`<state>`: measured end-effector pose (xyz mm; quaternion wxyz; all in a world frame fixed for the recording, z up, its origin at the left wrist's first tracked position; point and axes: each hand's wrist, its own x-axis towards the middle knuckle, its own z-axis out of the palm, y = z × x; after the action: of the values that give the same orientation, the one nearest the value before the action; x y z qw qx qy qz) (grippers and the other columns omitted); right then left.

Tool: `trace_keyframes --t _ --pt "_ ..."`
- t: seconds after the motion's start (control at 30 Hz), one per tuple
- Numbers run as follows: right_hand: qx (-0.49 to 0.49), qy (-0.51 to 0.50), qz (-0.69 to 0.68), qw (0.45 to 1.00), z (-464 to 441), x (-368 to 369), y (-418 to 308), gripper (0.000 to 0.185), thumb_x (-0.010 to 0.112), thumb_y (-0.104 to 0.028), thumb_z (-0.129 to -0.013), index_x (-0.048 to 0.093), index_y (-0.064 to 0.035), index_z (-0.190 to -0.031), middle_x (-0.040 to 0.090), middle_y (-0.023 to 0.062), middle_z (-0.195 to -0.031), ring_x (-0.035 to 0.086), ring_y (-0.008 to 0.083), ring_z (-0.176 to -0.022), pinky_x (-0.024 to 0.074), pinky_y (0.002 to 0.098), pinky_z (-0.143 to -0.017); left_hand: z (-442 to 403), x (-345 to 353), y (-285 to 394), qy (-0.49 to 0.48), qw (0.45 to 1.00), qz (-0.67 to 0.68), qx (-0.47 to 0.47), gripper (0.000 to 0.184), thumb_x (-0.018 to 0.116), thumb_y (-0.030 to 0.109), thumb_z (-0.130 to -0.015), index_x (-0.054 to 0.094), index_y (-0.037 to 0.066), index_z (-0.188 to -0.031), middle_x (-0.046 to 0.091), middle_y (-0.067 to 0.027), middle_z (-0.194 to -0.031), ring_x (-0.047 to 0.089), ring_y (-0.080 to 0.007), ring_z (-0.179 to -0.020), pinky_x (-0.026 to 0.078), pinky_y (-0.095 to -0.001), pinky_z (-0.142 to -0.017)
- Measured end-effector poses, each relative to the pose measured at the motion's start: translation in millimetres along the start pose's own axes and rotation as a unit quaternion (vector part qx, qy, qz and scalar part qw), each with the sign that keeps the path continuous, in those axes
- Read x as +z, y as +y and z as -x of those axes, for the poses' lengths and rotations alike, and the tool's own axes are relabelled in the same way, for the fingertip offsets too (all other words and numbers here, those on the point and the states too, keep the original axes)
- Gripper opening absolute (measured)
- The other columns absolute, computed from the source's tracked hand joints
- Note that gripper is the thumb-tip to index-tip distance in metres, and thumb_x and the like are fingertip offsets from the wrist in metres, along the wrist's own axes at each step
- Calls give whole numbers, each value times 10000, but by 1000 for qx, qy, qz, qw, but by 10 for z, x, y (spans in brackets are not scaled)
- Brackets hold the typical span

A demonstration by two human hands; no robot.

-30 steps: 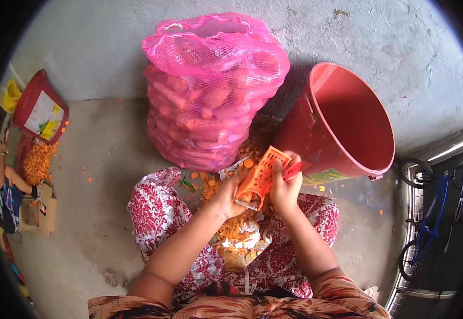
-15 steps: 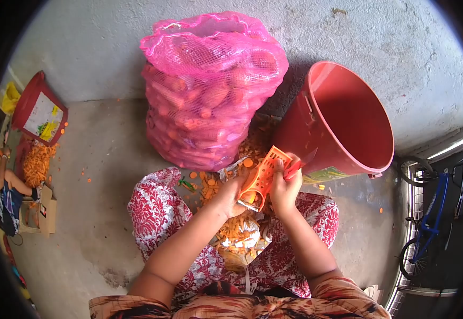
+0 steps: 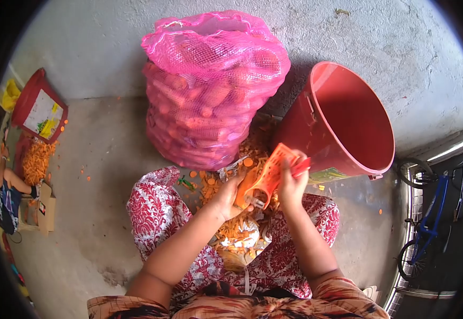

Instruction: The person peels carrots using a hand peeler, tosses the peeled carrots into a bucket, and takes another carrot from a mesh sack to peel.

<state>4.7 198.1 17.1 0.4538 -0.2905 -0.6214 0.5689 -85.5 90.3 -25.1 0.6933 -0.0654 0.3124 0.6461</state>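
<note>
My left hand is closed around a carrot above my lap. In my right hand is an orange plastic peeler with a perforated body, lying against the carrot's side. The red handle of what looks like a knife also sticks out of the right fist; its blade can hardly be made out now. Below both hands, a heap of carrot peelings lies between my legs. A pink mesh sack full of carrots stands ahead.
A tall red bucket leans toward me on the right, near the wall. Another red bucket and more peelings are at far left, beside another person and a cardboard box. A blue bicycle stands far right.
The peeler has tilted and shifted slightly right and down, showing more of the carrot in my left hand. My right hand has turned, and the knife blade seen earlier barely shows.
</note>
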Motion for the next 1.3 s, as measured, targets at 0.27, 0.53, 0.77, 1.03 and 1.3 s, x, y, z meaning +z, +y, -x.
trace_keyframes --t 0.27,0.53,0.77,1.03,1.3 --pt "4 33 59 998 6 73 83 162 522 -120 -837 465 -5 -937 503 21 -746 463 69 -674 404 216 -613 -4 52 24 -49 999 6 5 392 352 425 -863 526 107 -1013 585 -60 -819 559 -185 -664 391 -288 -442" --pt "-18 105 97 990 -302 -159 235 85 507 -67 -821 460 -10 -863 494 49 -731 449 116 -671 397 247 -636 123 70 27 -168 981 -75 -55 444 310 498 -858 479 109 -988 490 -55 -737 484 -154 -633 363 -202 -396" --pt "-87 174 67 979 -493 -366 181 154 499 -118 -839 470 -11 -946 499 12 -773 472 68 -667 399 200 -593 58 20 -16 -56 992 -109 0 392 347 474 -855 475 130 -991 522 -57 -797 504 -163 -691 360 -247 -418" --pt "-32 -6 94 995 67 59 92 156 509 -116 -847 445 -15 -947 480 -8 -752 447 57 -668 394 190 -607 60 48 17 -65 997 -13 -27 335 397 416 -848 515 147 -1009 579 -51 -791 545 -188 -620 367 -270 -413" --pt "-87 140 199 966 -324 -148 92 117 498 -91 -831 461 -2 -897 506 62 -678 472 116 -620 412 258 -591 68 18 -18 -38 991 -129 18 381 374 423 -867 507 92 -1000 564 -61 -820 553 -173 -686 446 -295 -518"
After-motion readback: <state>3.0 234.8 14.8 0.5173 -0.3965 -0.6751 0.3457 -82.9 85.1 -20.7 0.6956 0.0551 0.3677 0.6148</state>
